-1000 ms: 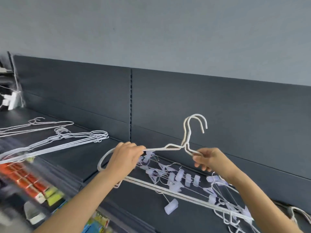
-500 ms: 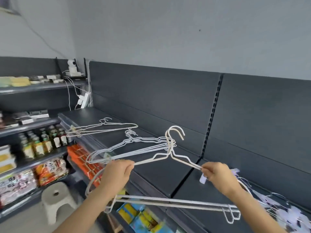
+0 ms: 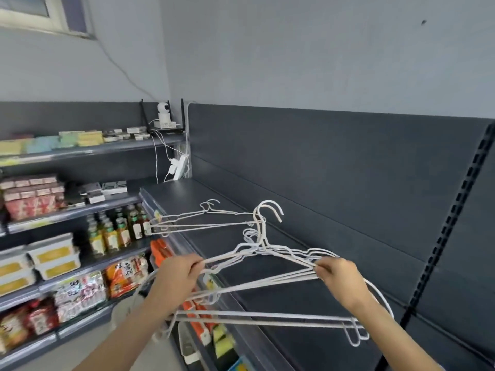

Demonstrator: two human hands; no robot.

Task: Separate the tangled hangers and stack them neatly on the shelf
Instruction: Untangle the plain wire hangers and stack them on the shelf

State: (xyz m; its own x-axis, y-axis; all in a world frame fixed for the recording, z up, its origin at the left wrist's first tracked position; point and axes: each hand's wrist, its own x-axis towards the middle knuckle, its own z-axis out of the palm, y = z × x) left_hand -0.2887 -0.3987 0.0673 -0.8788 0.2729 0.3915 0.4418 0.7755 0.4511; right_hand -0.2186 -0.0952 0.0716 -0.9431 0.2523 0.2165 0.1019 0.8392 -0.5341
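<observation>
**White hangers held over the dark shelf**

A pair of white wire hangers (image 3: 263,236) is held up in both hands above the dark grey shelf (image 3: 267,295), their hooks side by side and pointing upward. The left hand (image 3: 178,277) has its fingers (image 3: 194,265) curled closed around the left shoulder wire. The right hand (image 3: 340,279) pinches the right shoulder wire between closed fingers (image 3: 322,267). The lower bar of the held hangers runs below both wrists, out past the front edge of the shelf.

Just behind the held pair, a stack of white hangers (image 3: 294,254) lies flat on the shelf, its hooks bunched together. Farther back, another small stack of hangers (image 3: 203,219) rests on the same shelf, well apart from the first.

To the left, store racks carry bottles (image 3: 117,228), snack packets (image 3: 126,271) and lidded tubs (image 3: 52,255). A small white camera (image 3: 164,112) sits on a ledge in the corner, with cables hanging below it.
</observation>
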